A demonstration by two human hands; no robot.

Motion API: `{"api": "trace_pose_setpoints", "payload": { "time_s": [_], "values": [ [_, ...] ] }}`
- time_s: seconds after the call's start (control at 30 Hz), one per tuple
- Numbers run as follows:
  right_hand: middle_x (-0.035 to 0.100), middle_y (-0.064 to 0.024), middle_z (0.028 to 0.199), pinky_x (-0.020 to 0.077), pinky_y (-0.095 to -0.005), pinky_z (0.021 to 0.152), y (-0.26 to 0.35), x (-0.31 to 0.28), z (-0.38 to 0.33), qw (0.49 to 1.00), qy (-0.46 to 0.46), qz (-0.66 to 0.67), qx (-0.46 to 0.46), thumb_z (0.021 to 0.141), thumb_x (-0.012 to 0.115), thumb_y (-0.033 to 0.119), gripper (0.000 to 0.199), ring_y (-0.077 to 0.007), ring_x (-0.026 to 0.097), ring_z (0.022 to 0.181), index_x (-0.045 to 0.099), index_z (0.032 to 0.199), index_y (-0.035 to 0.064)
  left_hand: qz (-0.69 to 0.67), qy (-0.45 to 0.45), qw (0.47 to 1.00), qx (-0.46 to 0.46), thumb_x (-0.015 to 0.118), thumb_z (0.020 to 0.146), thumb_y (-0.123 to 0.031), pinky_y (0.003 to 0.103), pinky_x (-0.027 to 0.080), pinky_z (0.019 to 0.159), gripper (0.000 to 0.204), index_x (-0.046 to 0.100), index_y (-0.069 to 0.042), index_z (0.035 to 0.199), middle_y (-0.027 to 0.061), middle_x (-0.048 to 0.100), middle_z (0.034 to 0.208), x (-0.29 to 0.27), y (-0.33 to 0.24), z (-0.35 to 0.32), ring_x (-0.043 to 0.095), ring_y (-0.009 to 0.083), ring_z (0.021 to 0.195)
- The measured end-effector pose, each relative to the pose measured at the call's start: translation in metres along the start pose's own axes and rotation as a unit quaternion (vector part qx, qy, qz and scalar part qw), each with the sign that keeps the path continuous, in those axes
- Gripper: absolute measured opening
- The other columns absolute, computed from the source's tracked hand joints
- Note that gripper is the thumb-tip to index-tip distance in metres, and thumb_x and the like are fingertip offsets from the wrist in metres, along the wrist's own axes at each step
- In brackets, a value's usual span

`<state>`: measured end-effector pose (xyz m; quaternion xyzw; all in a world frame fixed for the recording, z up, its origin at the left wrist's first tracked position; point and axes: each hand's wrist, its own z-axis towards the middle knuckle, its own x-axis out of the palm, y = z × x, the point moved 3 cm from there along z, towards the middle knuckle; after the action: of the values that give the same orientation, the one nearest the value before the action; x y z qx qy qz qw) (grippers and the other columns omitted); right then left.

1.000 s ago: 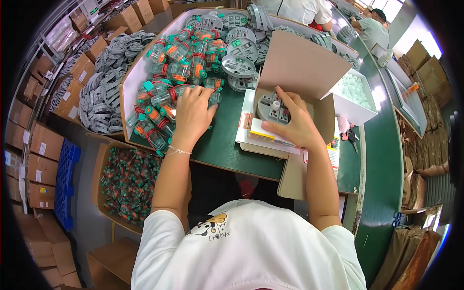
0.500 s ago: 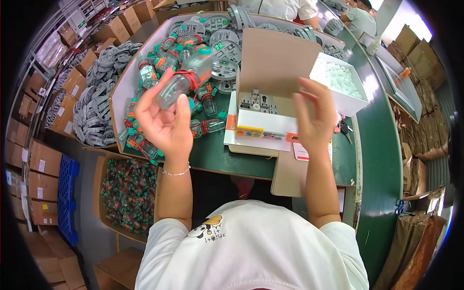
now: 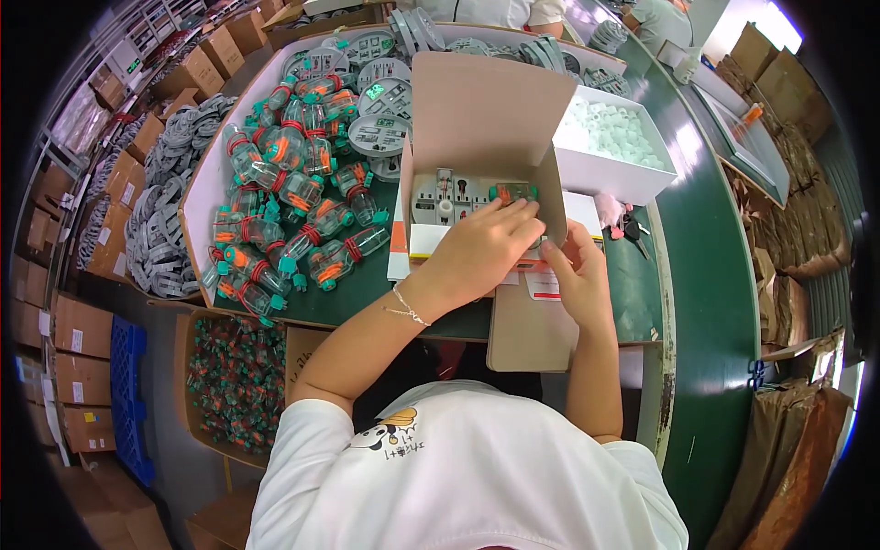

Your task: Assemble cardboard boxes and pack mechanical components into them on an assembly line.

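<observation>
A cardboard box (image 3: 488,101) with its lid raised stands on the table before me. A small clear bottle (image 3: 513,192) with green ends and orange inside lies in its right part. My left hand (image 3: 486,246) reaches over the box's front wall, its fingers stretched flat against the bottle; the thumb is mostly hidden. At the front right corner my right hand (image 3: 583,280) has thumb and fingers round the box's edge. Left of the bottle, a grey tray of small parts (image 3: 467,194) sits inside the box, with a white cylinder (image 3: 445,211) upright on it.
A pile of similar bottles (image 3: 293,183) covers the table's left. Round grey part trays (image 3: 380,134) lie behind it. A white box (image 3: 632,179) of small white pieces stands at the right, near keys (image 3: 632,229). Below left is a carton (image 3: 188,367) filled with small green-and-orange items.
My left hand has brought the bottle rightward and down into the box. My right hand has lowered from the air to the box's front right corner. The view has shifted slightly.
</observation>
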<state>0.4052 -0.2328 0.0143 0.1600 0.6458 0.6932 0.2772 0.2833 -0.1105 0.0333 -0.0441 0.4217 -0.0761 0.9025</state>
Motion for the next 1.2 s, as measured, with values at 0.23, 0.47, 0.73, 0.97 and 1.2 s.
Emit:
{"api": "trace_pose_setpoints", "payload": {
  "time_s": [0.23, 0.47, 0.73, 0.97, 1.2],
  "values": [
    [0.066, -0.0117, 0.118, 0.0561, -0.0293, 0.078, 0.001, 0.002, 0.003, 0.999, 0.01, -0.031, -0.016, 0.097, 0.057, 0.005, 0.034, -0.0156, 0.066, 0.097, 0.054, 0.13, -0.0018, -0.175, 0.115, 0.971, -0.118, 0.07, 0.085, -0.012, 0.041, 0.054, 0.089, 0.04, 0.054, -0.001, 0.12, 0.0216, 0.057, 0.133, -0.014, -0.003, 0.002, 0.061, 0.0374, 0.113],
    [0.069, -0.0092, 0.1, 0.054, -0.0303, 0.075, 0.004, -0.001, 0.007, 0.998, 0.019, 0.006, 0.054, 0.095, 0.063, 0.009, 0.033, -0.0161, 0.066, 0.093, 0.057, 0.126, 0.0002, -0.2, 0.078, 0.973, -0.081, 0.069, 0.086, -0.011, 0.043, 0.053, 0.085, 0.042, 0.052, -0.001, 0.122, 0.0178, 0.056, 0.135, -0.012, 0.004, -0.008, 0.062, 0.0381, 0.106],
    [0.065, -0.0139, 0.107, 0.0509, -0.0359, 0.081, 0.013, 0.009, 0.011, 0.986, 0.0, -0.162, -0.036, 0.088, 0.068, 0.007, 0.036, -0.0237, 0.065, 0.094, 0.057, 0.122, -0.0006, 0.022, 0.062, 0.997, -0.042, 0.068, 0.083, -0.005, 0.041, 0.052, 0.081, 0.04, 0.055, -0.002, 0.121, 0.0145, 0.056, 0.135, -0.007, -0.009, -0.016, 0.061, 0.0301, 0.099],
    [0.063, -0.0187, 0.109, 0.0489, -0.0403, 0.082, 0.006, 0.016, 0.017, 0.968, -0.033, -0.226, -0.103, 0.082, 0.069, 0.008, 0.037, -0.036, 0.062, 0.09, 0.058, 0.116, -0.0007, -0.014, 0.035, 0.989, -0.141, 0.066, 0.085, -0.009, 0.04, 0.05, 0.08, 0.024, 0.06, -0.002, 0.107, 0.0121, 0.062, 0.11, -0.014, -0.015, -0.023, 0.06, 0.028, 0.093],
    [0.064, -0.0202, 0.098, 0.048, -0.0406, 0.08, 0.015, 0.017, 0.016, 0.983, -0.012, -0.183, 0.016, 0.086, 0.064, 0.01, 0.027, -0.036, 0.062, 0.087, 0.059, 0.11, -0.0014, 0.03, 0.133, 0.979, -0.152, 0.067, 0.084, -0.013, 0.044, 0.049, 0.07, 0.013, 0.059, -0.005, 0.09, 0.0076, 0.059, 0.091, -0.01, -0.001, -0.045, 0.058, 0.0284, 0.085]
  ]
}}
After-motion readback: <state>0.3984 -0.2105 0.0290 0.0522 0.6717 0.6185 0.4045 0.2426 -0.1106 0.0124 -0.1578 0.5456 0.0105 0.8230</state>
